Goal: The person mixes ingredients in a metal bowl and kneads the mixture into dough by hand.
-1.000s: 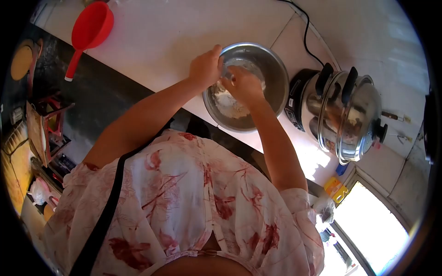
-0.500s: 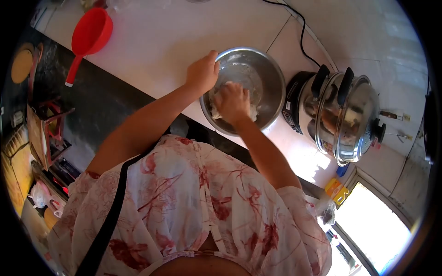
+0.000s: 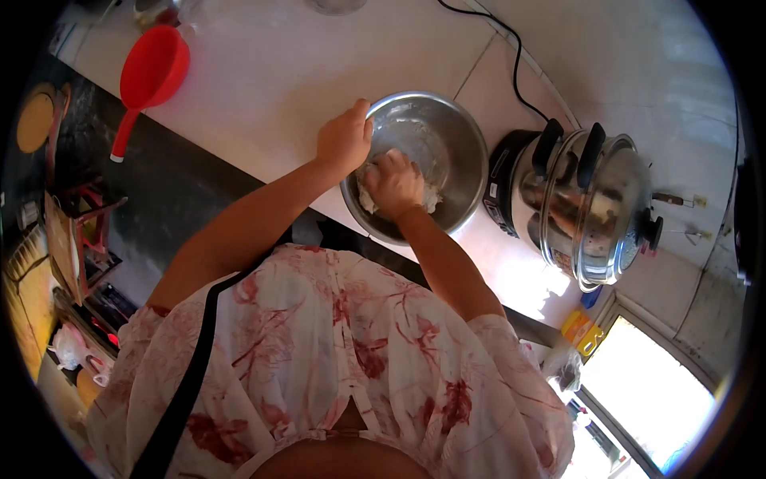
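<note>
A round steel bowl (image 3: 467,164) stands on the pale counter in front of me. My left hand (image 3: 345,141) is closed on the bowl's left rim. Inside the bowl, my right hand (image 3: 396,185) presses down with bent fingers on whitish dough (image 3: 432,198), which shows at both sides of the hand. The fingertips are hidden in the dough. Whitish residue coats part of the bowl's inner wall.
A red ladle (image 3: 155,68) lies at the counter's left edge. Right of the bowl is a lidded steel pot (image 3: 590,207) on a black cooker (image 3: 503,180), with a black cable behind. A yellow container (image 3: 581,331) stands near the bright window.
My right hand has moved from the upper middle of the bowl down onto the dough, its fingers now pressed in. The dough looks more gathered. The view has shifted slightly.
</note>
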